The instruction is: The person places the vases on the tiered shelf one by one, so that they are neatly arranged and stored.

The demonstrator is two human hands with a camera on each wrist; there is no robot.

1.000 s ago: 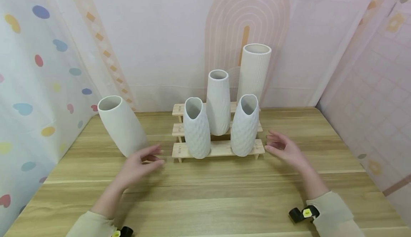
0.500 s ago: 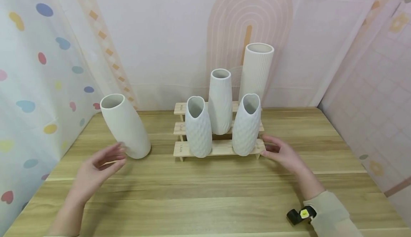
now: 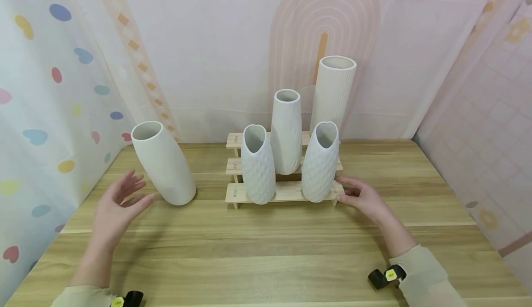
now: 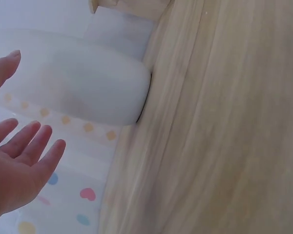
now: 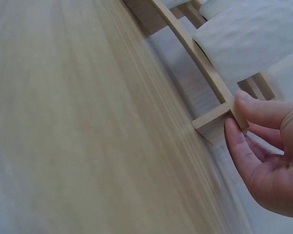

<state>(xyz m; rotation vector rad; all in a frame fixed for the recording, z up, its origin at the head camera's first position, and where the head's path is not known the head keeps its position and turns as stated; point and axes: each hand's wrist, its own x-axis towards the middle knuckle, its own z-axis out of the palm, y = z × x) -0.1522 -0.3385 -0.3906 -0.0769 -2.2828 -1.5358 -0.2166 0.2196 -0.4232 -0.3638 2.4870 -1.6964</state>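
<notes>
At the left, a smooth white vase stands on the table. My left hand is beside it, fingers loosely spread and holding nothing; in the left wrist view a gap shows between fingers and vase. My right hand pinches the right end of the lowest board of a three-tier wooden stand. The right wrist view has the thumb above the board and fingers below. On that board stand two dimpled white vases, one left and one right.
A slender textured vase stands on the middle tier. Behind it on the right rises a tall ribbed vase at the top tier. The wooden table reaches back to a patterned curtain, with more curtain at both sides.
My left hand has moved left, from in front of the smooth vase to its left side. My right hand has come in to the stand and taken hold of the lowest board's end.
</notes>
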